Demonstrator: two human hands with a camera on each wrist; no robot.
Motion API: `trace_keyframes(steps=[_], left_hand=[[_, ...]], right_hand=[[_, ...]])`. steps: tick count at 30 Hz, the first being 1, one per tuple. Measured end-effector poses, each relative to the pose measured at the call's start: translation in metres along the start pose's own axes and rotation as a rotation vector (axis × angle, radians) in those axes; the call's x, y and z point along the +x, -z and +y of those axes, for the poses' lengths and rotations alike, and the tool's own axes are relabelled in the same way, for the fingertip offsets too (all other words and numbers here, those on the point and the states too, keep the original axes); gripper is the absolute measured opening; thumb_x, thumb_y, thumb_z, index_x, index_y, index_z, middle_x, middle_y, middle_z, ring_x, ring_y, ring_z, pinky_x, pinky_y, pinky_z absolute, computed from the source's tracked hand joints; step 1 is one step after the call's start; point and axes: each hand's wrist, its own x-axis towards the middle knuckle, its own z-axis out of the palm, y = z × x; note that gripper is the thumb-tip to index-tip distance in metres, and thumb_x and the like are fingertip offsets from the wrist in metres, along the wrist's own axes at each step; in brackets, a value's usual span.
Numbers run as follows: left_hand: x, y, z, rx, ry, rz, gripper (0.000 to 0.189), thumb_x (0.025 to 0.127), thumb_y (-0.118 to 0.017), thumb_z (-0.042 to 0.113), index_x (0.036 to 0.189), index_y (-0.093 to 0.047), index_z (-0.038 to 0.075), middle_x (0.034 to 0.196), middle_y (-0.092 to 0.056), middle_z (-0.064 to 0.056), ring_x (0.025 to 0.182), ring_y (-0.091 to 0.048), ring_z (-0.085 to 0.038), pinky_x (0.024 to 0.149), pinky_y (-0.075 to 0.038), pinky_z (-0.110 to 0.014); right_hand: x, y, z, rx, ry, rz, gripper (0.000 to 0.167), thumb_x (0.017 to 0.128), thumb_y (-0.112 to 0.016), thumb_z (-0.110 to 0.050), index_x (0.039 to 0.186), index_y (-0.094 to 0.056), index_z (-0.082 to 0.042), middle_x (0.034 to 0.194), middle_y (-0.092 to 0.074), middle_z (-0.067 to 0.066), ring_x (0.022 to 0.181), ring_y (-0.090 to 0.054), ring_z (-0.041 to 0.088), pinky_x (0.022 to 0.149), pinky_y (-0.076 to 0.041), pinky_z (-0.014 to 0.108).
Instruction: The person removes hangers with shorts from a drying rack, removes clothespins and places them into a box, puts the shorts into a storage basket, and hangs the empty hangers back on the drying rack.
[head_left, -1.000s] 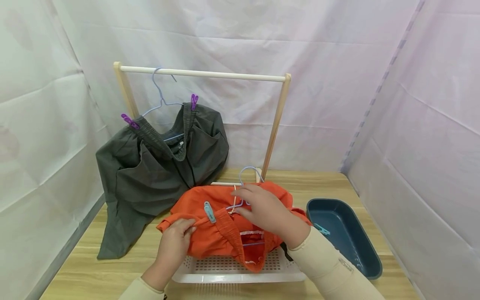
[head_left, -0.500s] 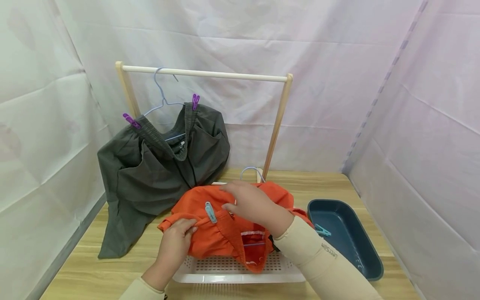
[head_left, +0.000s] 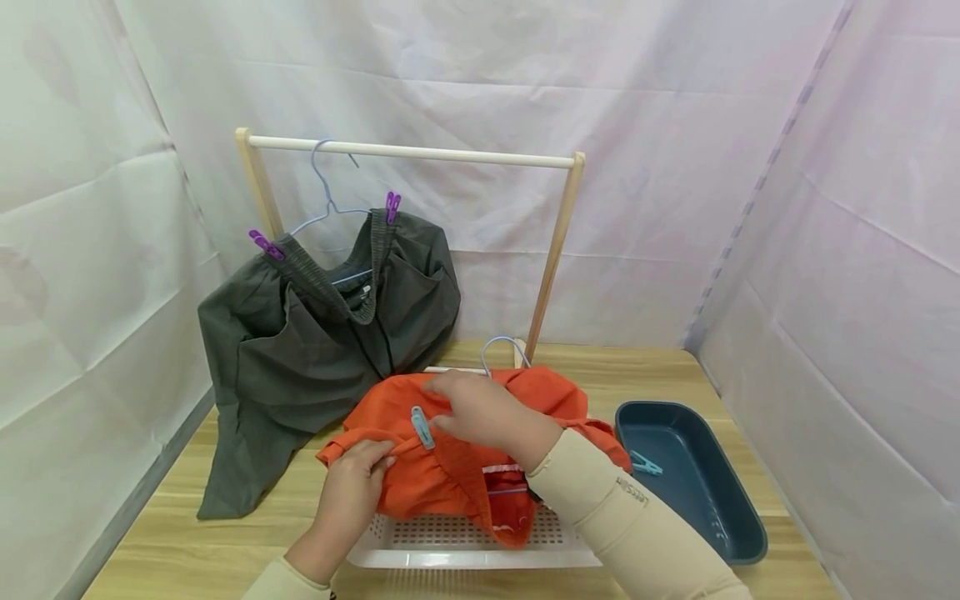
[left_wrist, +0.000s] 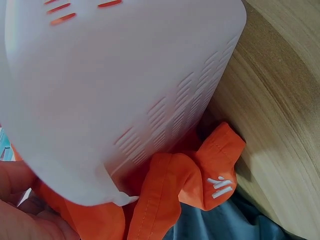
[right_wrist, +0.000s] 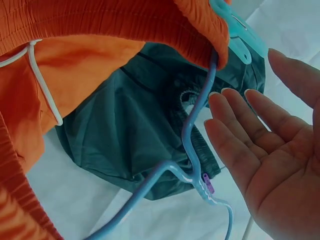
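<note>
Orange elastic-waist pants (head_left: 420, 483) lie over a white perforated basket (head_left: 480, 558). A blue wire hanger (right_wrist: 189, 132) sits in their waistband, its hook standing up behind. One light-blue clothespin (head_left: 422, 427) clips the waistband's left side. My left hand (head_left: 358, 479) pinches the orange fabric left of that clothespin; in the left wrist view its thumb and fingers close on the cloth beside the basket rim. My right hand (head_left: 480, 412) hovers over the pants with its fingers spread beside the clothespin. In the right wrist view its palm (right_wrist: 285, 175) shows nothing held.
Grey pants (head_left: 337, 333) hang by purple clothespins (head_left: 266, 244) from a hanger on the wooden rack (head_left: 420, 152). A dark-blue tray (head_left: 697, 483) stands at the right, a light-blue clothespin (head_left: 645, 463) at its left side. White cloth walls (head_left: 645, 250) surround the table.
My right hand has moved left across the orange pants, from near the hanger's neck and white drawstring to beside the clothespin. The left hand has kept its place on the fabric.
</note>
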Motion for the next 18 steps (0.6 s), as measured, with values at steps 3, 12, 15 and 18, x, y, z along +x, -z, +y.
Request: trace_keyframes(steps=[3, 12, 15, 18], left_hand=[[0.000, 0.000, 0.000, 0.003, -0.012, 0.006, 0.017, 0.078, -0.074, -0.003, 0.096, -0.074, 0.000, 0.089, -0.070, -0.008, 0.085, -0.067, -0.025, 0.075, -0.057, -0.040], [-0.001, 0.000, 0.000, 0.004, -0.025, 0.012, 0.018, 0.078, -0.075, -0.003, 0.096, -0.074, 0.001, 0.089, -0.069, -0.007, 0.085, -0.067, -0.024, 0.074, -0.057, -0.039], [-0.001, 0.000, 0.000, 0.003, -0.020, 0.007, 0.018, 0.079, -0.074, -0.003, 0.096, -0.074, 0.001, 0.089, -0.069, -0.007, 0.085, -0.067, -0.024, 0.074, -0.057, -0.039], [-0.001, 0.000, 0.000, 0.007, -0.020, 0.005, 0.017, 0.079, -0.074, -0.003, 0.096, -0.074, 0.001, 0.089, -0.070, -0.007, 0.086, -0.067, -0.024, 0.075, -0.057, -0.039]], right_hand=[[0.004, -0.003, 0.000, -0.035, 0.000, -0.011, 0.045, 0.091, -0.068, -0.023, 0.133, -0.057, -0.009, 0.132, -0.059, 0.003, 0.120, -0.056, 0.017, 0.100, -0.047, 0.032], [0.012, -0.009, -0.003, -0.056, -0.013, -0.048, 0.045, 0.093, -0.065, -0.026, 0.134, -0.057, -0.009, 0.133, -0.058, 0.003, 0.121, -0.055, 0.016, 0.102, -0.045, 0.031], [0.012, -0.010, -0.004, -0.049, -0.016, -0.054, 0.044, 0.093, -0.065, -0.026, 0.133, -0.058, -0.009, 0.132, -0.059, 0.002, 0.120, -0.056, 0.016, 0.101, -0.046, 0.030], [0.012, -0.010, -0.004, -0.038, -0.016, -0.059, 0.042, 0.093, -0.065, -0.026, 0.131, -0.059, -0.010, 0.131, -0.059, 0.002, 0.118, -0.057, 0.015, 0.100, -0.046, 0.030]])
